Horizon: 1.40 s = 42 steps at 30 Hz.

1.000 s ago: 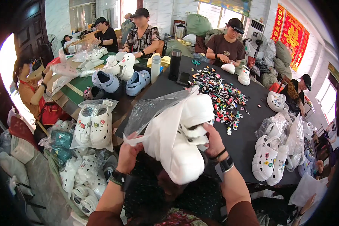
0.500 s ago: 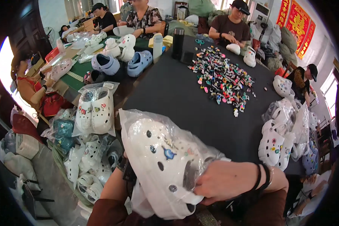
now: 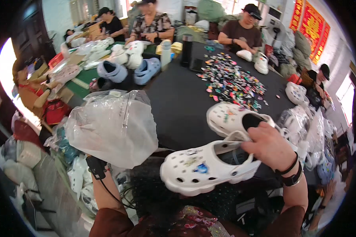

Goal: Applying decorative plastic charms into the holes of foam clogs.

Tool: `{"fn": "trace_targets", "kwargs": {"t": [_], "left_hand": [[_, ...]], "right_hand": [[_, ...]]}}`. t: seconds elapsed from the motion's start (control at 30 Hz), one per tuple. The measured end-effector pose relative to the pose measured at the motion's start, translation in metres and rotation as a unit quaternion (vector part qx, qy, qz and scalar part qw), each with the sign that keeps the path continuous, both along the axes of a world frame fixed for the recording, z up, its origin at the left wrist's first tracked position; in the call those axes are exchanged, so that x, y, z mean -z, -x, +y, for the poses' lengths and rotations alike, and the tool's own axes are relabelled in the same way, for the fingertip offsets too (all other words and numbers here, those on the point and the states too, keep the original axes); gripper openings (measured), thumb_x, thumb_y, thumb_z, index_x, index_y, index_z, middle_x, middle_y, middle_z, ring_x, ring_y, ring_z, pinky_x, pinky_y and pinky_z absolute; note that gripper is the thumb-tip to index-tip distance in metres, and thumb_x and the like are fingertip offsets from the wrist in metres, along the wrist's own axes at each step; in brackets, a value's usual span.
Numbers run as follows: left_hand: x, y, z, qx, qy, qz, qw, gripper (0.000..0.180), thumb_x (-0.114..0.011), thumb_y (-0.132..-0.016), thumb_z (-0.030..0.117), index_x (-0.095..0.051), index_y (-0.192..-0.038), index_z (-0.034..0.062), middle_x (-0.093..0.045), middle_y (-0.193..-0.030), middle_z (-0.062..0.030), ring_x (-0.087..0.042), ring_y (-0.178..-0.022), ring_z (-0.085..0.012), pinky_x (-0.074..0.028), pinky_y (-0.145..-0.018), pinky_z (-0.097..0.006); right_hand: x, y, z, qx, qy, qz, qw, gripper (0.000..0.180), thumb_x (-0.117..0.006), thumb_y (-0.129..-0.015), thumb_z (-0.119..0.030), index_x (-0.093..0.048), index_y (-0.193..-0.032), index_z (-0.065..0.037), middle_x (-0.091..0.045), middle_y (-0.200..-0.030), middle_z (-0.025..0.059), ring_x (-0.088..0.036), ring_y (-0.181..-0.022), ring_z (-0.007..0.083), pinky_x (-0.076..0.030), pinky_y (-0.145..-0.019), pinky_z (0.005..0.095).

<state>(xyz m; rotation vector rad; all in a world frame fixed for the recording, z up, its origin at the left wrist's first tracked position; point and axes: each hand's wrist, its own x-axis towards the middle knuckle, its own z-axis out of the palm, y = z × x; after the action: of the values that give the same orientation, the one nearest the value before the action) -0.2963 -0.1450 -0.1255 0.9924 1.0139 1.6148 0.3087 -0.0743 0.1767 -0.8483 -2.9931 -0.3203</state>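
Observation:
My right hand [image 3: 267,144] grips a pair of white clogs by their heel straps, above the black table's near edge. The nearer clog [image 3: 178,170] carries a blue charm and other small charms; the farther clog [image 3: 225,118] has orange and green ones. Both toes point left. To the left, a crumpled translucent plastic bag [image 3: 114,126] is held up at the end of my left forearm [image 3: 106,193]. The bag hides my left hand's fingers. A black device with a cable is strapped to that wrist.
A heap of colourful shoe charms [image 3: 233,81] covers part of the black table [image 3: 166,106], near a black bottle [image 3: 186,50]. Bagged white clogs [image 3: 294,126] lie at the right edge. Blue clogs [image 3: 147,71] stand on the green table. Several people work around both tables.
The white clogs have come out of the plastic bag and moved right with my right hand. The bag has moved left with my left arm, covering the bagged pair there.

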Motion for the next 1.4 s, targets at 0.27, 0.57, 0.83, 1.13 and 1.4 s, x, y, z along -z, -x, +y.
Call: {"fn": "trace_targets", "kwargs": {"t": [0.27,0.57,0.83,1.13,1.4], "left_hand": [[-0.052,-0.036,-0.003,-0.286,-0.030,0.180,0.941,0.057,-0.047,-0.092,0.047,-0.046,-0.134,0.0071,-0.052,-0.133,-0.0122,-0.053,-0.116,-0.0303,-0.043,-0.098,-0.042],[-0.062,-0.003,-0.030,-0.504,-0.033,0.358,0.785,0.051,-0.052,-0.091,0.040,-0.052,-0.127,0.0050,-0.055,-0.127,-0.0143,-0.055,-0.111,-0.0324,-0.044,-0.096,-0.044],[-0.062,0.069,-0.104,-0.623,-0.008,0.482,0.616,0.041,-0.064,-0.083,0.031,-0.059,-0.112,0.0019,-0.063,-0.109,-0.0184,-0.061,-0.099,-0.0347,-0.048,-0.086,-0.045],[-0.044,0.147,-0.217,-0.733,-0.060,0.455,0.502,0.025,-0.055,-0.093,0.027,-0.061,-0.099,0.0027,-0.065,-0.094,-0.0117,-0.064,-0.077,-0.0259,-0.052,-0.074,-0.039],[-0.095,0.101,-0.174,-0.817,-0.026,0.249,0.519,0.029,-0.053,-0.098,0.023,-0.057,-0.098,-0.0060,-0.063,-0.095,-0.0157,-0.062,-0.084,-0.0304,-0.050,-0.077,-0.040]], "right_hand": [[0.034,-0.001,0.015,0.104,-0.085,0.190,0.973,0.024,-0.067,-0.052,0.001,-0.057,-0.072,-0.009,-0.046,-0.067,0.0084,-0.049,-0.067,0.0309,-0.039,-0.059,0.0406],[0.044,0.045,0.063,0.074,-0.180,0.244,0.950,0.024,-0.064,-0.061,0.005,-0.057,-0.082,-0.006,-0.049,-0.079,0.0116,-0.050,-0.075,0.0330,-0.040,-0.065,0.0427],[0.110,0.069,0.075,0.043,-0.025,0.127,0.991,0.030,-0.059,-0.069,0.005,-0.063,-0.097,-0.007,-0.050,-0.081,0.0127,-0.053,-0.080,0.0321,-0.040,-0.072,0.0421],[0.108,0.075,0.067,0.048,0.026,0.132,0.990,0.051,-0.052,-0.071,0.009,-0.061,-0.119,-0.006,-0.047,-0.087,0.0143,-0.050,-0.087,0.0342,-0.042,-0.078,0.0439],[0.089,0.057,0.043,0.092,0.104,0.120,0.983,0.052,-0.058,-0.073,0.005,-0.061,-0.124,-0.007,-0.053,-0.111,0.0158,-0.050,-0.106,0.0355,-0.039,-0.094,0.0452]]}}
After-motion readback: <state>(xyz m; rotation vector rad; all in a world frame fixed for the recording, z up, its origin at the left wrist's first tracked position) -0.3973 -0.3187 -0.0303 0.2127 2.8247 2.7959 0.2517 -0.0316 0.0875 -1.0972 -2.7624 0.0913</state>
